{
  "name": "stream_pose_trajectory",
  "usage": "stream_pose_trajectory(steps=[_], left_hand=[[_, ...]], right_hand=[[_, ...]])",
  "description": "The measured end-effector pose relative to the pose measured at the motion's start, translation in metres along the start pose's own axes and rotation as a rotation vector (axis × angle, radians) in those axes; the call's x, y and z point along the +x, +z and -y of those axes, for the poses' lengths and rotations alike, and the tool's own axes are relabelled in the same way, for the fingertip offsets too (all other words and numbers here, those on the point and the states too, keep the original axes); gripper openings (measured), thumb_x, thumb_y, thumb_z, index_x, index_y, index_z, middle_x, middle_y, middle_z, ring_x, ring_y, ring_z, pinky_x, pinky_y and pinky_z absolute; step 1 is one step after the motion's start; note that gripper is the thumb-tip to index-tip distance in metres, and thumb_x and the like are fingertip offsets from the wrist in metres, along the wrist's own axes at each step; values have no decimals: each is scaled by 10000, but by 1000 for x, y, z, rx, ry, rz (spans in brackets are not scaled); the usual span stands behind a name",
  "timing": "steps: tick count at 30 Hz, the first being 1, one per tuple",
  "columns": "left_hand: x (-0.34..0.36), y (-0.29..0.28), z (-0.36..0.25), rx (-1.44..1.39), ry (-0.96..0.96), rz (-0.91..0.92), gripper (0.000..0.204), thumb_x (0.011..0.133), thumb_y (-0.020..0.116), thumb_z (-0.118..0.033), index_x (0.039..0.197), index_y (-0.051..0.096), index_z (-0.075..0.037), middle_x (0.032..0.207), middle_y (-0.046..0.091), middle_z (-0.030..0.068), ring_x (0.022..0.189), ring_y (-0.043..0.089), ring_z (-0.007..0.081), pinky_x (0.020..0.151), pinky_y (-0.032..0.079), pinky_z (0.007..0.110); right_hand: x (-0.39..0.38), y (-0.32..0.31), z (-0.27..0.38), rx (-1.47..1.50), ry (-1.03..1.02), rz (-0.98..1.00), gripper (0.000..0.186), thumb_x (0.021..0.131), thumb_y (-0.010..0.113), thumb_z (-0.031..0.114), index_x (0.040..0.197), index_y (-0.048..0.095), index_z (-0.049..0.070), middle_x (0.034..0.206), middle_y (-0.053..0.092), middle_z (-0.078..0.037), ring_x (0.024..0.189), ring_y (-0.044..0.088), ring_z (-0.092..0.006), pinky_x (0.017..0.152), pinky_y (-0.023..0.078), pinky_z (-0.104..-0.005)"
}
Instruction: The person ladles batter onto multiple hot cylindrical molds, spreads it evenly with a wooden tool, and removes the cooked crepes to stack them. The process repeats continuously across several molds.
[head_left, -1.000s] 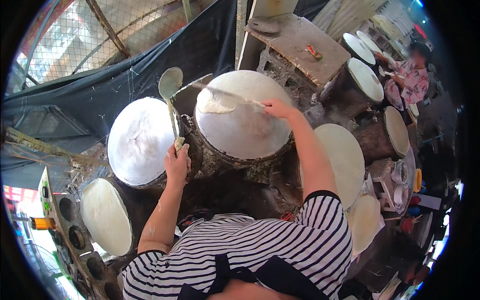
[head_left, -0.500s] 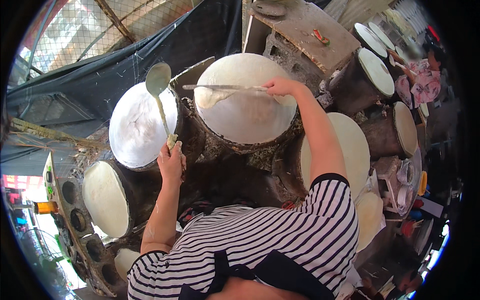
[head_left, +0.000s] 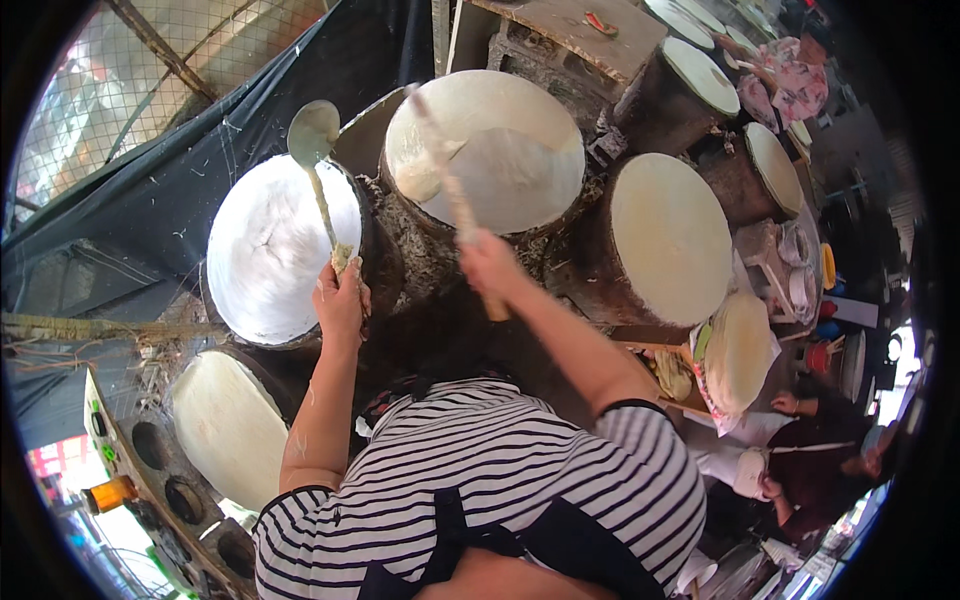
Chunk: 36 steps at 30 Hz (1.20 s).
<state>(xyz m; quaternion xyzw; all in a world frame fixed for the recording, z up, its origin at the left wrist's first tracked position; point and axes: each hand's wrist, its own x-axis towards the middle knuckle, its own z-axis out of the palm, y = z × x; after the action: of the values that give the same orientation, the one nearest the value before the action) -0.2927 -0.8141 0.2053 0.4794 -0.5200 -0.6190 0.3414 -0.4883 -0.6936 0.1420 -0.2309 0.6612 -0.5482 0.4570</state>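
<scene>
My left hand point(head_left: 341, 308) is wrapped round the batter-crusted handle of a ladle point(head_left: 314, 128), held upright beside the bare, whitish left griddle point(head_left: 265, 255). In my right hand point(head_left: 488, 266) is a long flat wooden spreading stick point(head_left: 455, 195), blurred by motion. It slants over the middle griddle point(head_left: 505, 205), its tip near the far left rim. Pale batter point(head_left: 500, 100) lies in a crescent along that griddle's far side, with a thicker lump point(head_left: 418, 180) at the left, next to the stick. The near part of the plate's surface shows bare.
A round flatbread sheet point(head_left: 668, 240) covers the griddle at my right; another point(head_left: 230, 420) is at lower left. A stack of finished sheets point(head_left: 738, 350) stands at right. A person point(head_left: 820, 455) is at lower right, another point(head_left: 795, 85) at far right. Black sheeting point(head_left: 100, 280) hangs at left.
My right hand has swung from the middle griddle's right side toward me, turning the stick from crosswise to steeply slanted. My left hand stays with the ladle. The view has shifted, showing more at right.
</scene>
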Motion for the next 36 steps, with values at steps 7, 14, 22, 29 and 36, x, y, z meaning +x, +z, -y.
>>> stream_pose_trajectory(steps=[7,14,22,29,36], left_hand=[[14,-40,-2,20,8,48,188,883,569,-156,968,560,11,593,448,-5,411,422,82,361,324,233],[24,-55,5,32,-37,135,184,878,572,-158,970,572,2,606,466,3,414,423,84,360,325,237],[37,-45,0,5,-36,252,202,870,586,-179,943,568,8,581,451,5,401,432,94,349,319,248],[33,-34,11,31,-40,257,201,869,595,-197,893,573,2,553,468,12,387,439,95,347,325,246],[16,-24,1,60,-22,247,199,879,578,-199,887,570,-1,543,455,11,381,437,96,337,319,246]], right_hand=[[19,149,-46,825,28,-172,265,928,419,285,897,475,27,558,425,-26,382,403,-121,350,364,-278],[-1,160,-43,619,-23,-285,352,964,356,337,909,484,13,553,426,-30,375,403,-121,353,371,-281],[-8,135,-54,600,83,-339,358,963,366,342,891,488,13,556,437,-32,369,400,-122,353,367,-284],[-17,142,-48,479,12,-335,329,945,389,309,864,513,16,547,461,-41,362,424,-131,344,372,-290],[-15,83,-66,252,87,-368,399,954,350,355,823,513,15,525,454,-42,333,417,-139,319,371,-298]])
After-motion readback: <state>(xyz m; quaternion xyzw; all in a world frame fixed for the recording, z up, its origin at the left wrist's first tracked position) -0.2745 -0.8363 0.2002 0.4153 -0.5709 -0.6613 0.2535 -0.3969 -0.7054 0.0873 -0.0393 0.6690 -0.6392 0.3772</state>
